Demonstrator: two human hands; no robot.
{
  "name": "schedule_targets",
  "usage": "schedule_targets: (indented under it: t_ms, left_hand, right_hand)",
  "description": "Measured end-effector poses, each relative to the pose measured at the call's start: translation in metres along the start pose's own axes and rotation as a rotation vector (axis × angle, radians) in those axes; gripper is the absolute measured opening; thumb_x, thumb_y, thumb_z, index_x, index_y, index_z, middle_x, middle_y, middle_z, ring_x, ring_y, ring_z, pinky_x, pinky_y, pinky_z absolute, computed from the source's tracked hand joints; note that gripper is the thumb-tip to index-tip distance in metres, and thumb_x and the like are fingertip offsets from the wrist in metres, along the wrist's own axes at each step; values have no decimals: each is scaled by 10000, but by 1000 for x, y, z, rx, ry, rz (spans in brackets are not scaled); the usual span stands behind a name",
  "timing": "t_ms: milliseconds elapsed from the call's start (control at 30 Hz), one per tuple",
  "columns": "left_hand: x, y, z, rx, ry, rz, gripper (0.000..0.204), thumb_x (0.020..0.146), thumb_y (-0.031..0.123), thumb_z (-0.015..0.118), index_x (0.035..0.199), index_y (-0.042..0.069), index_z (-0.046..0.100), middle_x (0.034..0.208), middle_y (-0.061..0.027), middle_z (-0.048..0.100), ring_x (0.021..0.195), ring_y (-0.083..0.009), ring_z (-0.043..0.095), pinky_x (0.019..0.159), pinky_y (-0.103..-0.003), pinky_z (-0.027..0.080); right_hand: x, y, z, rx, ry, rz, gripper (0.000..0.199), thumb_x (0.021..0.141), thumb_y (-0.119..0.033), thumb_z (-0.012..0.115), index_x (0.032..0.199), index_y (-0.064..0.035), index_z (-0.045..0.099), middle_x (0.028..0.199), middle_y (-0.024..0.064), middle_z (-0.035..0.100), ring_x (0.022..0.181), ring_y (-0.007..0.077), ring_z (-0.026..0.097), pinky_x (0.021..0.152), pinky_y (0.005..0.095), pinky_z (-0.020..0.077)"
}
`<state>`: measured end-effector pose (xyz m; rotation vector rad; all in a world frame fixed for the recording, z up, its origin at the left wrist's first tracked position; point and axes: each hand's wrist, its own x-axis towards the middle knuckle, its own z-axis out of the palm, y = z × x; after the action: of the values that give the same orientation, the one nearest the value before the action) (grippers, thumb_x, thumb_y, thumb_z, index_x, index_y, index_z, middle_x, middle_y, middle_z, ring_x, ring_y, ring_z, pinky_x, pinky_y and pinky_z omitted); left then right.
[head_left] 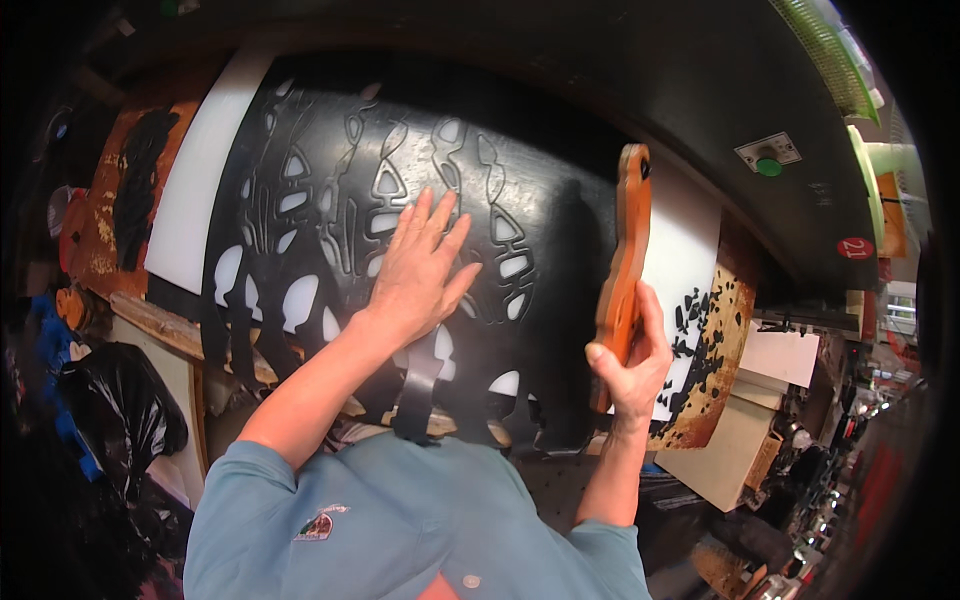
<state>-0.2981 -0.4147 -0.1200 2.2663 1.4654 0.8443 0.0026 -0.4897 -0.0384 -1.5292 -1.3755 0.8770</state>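
Note:
My left hand (425, 260) lies flat with its fingers spread on a black, rubber-like sheet (555, 250). Rows of curved outlines and see-through openings are cut into that sheet around my fingers. Along its near edge, narrow tongues and large rounded gaps hang toward my body. My right hand (636, 372) grips a long orange cutting die (625, 260) by its lower part. The die stands on edge above the sheet's right side, its wavy profile and dark rim showing. Its cutting face is turned away from view.
White boards (205, 185) lie under the sheet and stick out on both sides. Small black scraps (690, 320) are scattered at the right. A dark machine beam (560, 60) with a green button (768, 167) spans the far side. A black plastic bag (125, 410) sits at lower left.

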Motion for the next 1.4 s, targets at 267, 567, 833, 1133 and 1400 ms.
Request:
schedule_targets:
  t_ms: [267,567,833,1133,1400]
  left_hand:
    - [27,-32,-12,80,81,13,547,971,195,798,1444,-25,632,1605,-247,530,1565,-494,382,1285,-581,326]
    - [51,-82,5,163,227,125,446,1000,272,753,1351,1,719,1519,-234,623,1501,-488,475,1269,-552,362]
    - [75,-49,8,72,219,226,436,1037,262,724,1408,35,700,1554,-213,606,1554,-428,437,1273,-491,375]
    - [61,-18,39,91,50,297,437,1032,193,683,1410,-25,671,1554,-191,607,1515,-384,494,1294,-516,348]
    - [61,-14,33,36,-11,248,484,1005,106,700,1472,-1,628,1598,-185,572,1558,-369,451,1313,-524,313]
  right_hand:
    - [-18,15,47,-654,35,-164,929,611,-263,924,1447,19,631,1493,324,451,1285,492,493,1091,550,473]
    - [-6,13,55,-671,1,-181,894,611,-308,895,1411,17,664,1443,334,481,1241,497,506,1032,578,504]
    - [23,28,67,-748,39,-331,881,624,-361,873,1411,-17,677,1364,347,513,1133,473,512,1004,558,488]
    - [35,16,12,17,1,132,915,841,-364,932,1545,72,541,1506,282,610,1409,364,597,1224,437,443]
    - [25,17,70,-821,4,-298,1091,668,-414,991,1576,-35,520,1561,365,435,1380,525,474,1175,569,421]
